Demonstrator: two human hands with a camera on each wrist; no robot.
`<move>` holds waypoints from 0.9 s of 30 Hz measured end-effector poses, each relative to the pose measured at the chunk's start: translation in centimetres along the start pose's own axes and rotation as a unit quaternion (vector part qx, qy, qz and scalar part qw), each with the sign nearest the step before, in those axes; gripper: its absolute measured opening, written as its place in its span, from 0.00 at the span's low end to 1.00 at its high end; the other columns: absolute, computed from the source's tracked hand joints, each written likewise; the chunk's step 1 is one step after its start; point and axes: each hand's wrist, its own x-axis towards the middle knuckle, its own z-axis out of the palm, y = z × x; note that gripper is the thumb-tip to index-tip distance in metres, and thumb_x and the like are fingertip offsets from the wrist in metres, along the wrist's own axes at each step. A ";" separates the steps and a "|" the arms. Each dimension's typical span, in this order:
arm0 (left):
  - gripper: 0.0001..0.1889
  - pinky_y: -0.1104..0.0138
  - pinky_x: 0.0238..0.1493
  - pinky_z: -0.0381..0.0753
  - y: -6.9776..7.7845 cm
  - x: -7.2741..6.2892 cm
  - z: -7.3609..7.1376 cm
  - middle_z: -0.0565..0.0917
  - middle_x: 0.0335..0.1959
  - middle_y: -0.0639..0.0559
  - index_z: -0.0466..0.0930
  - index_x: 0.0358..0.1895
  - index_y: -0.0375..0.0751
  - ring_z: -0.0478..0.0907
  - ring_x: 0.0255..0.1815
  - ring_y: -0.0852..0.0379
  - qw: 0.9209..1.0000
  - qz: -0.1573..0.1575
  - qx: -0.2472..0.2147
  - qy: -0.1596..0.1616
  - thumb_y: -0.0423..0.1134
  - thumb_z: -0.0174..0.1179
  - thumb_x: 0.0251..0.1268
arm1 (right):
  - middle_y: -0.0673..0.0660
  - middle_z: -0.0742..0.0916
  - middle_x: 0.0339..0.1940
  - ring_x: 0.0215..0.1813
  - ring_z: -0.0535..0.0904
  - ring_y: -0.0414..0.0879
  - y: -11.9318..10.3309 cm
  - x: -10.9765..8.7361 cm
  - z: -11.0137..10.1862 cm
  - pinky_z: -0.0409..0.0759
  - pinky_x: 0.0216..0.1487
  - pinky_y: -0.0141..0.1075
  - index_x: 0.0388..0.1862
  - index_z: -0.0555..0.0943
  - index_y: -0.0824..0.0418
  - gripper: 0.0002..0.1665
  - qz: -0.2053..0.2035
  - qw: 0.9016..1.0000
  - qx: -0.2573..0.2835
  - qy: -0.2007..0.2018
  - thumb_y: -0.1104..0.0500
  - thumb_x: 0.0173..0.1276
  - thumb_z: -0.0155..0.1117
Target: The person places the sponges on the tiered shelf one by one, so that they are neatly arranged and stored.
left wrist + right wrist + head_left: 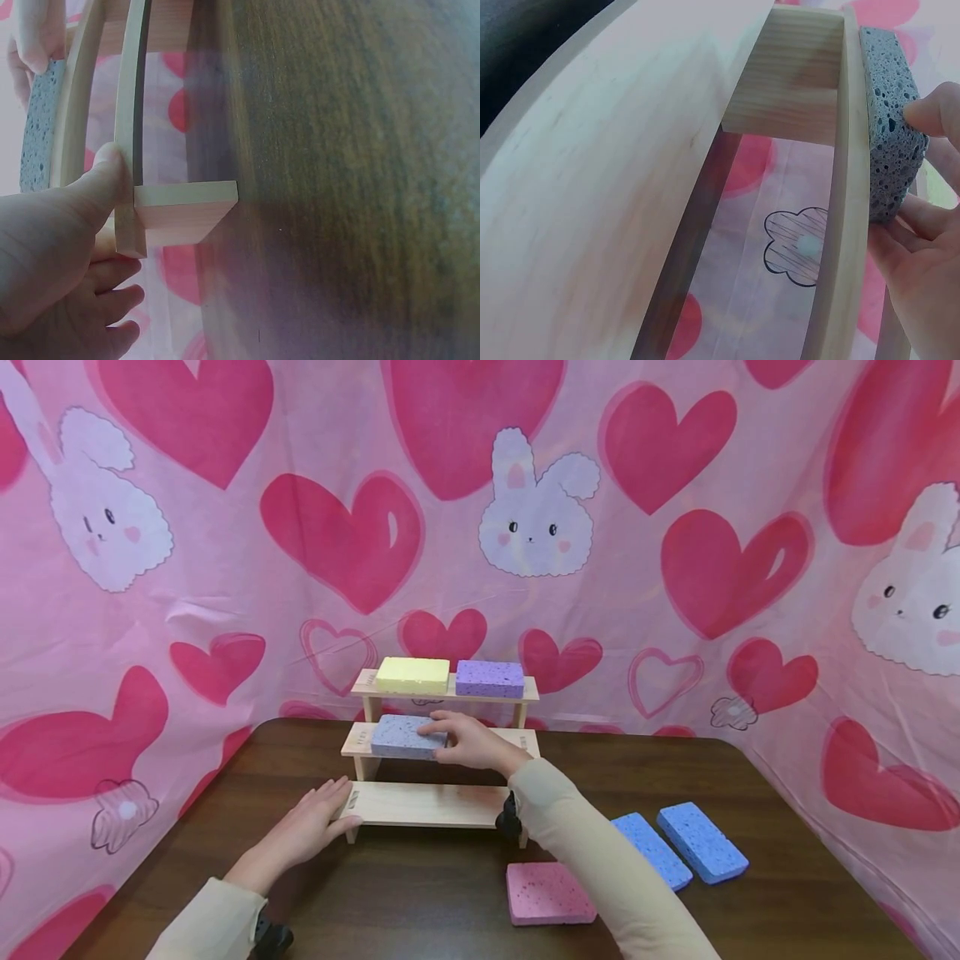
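A three-tier wooden stand (pixel 435 806) is on the brown table. On its middle tier, towards the left end, lies a pale blue speckled sponge (pixel 405 737). My right hand (pixel 476 742) holds this sponge by its right end, with thumb and fingers around it; the right wrist view shows the sponge (pixel 891 127) flat against the tier's board. At the left end of the bottom tier, my left hand (pixel 307 822) rests with its thumb on the board and its loosely extended fingers past the end.
A yellow sponge (pixel 412 675) and a purple sponge (pixel 490 679) sit side by side on the top tier. On the table to the right are a pink sponge (pixel 547 893) and two blue sponges, one (pixel 702 843) farther right. A pink heart-patterned cloth (pixel 450 585) hangs behind.
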 end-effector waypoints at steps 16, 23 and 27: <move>0.35 0.42 0.62 0.53 -0.2 0.1 0.2 0.65 0.61 0.28 0.65 0.61 0.23 0.58 0.63 0.31 1.000 0.015 0.008 0.014 0.47 0.61 0.58 | 0.58 0.67 0.68 0.57 0.66 0.48 0.0 0.7 0.2 0.74 0.51 0.38 0.59 0.76 0.56 0.24 0.007 1.000 0.001 0.012 0.64 0.61 0.62; 0.34 0.41 0.61 0.53 -0.1 0.1 0.2 0.65 0.61 0.28 0.65 0.60 0.22 0.58 0.63 0.30 1.000 0.014 0.009 0.014 0.46 0.61 0.58 | 0.61 0.67 0.68 0.54 0.68 0.49 0.0 0.9 0.2 0.75 0.49 0.40 0.58 0.77 0.58 0.25 0.005 1.000 0.010 0.011 0.66 0.61 0.62; 0.35 0.42 0.62 0.52 -0.1 0.2 0.2 0.65 0.62 0.28 0.64 0.61 0.23 0.57 0.64 0.31 1.000 0.002 0.007 0.005 0.47 0.61 0.58 | 0.60 0.67 0.67 0.54 0.68 0.49 0.3 1.0 0.2 0.75 0.49 0.38 0.59 0.77 0.57 0.25 0.003 1.000 0.007 0.010 0.65 0.60 0.62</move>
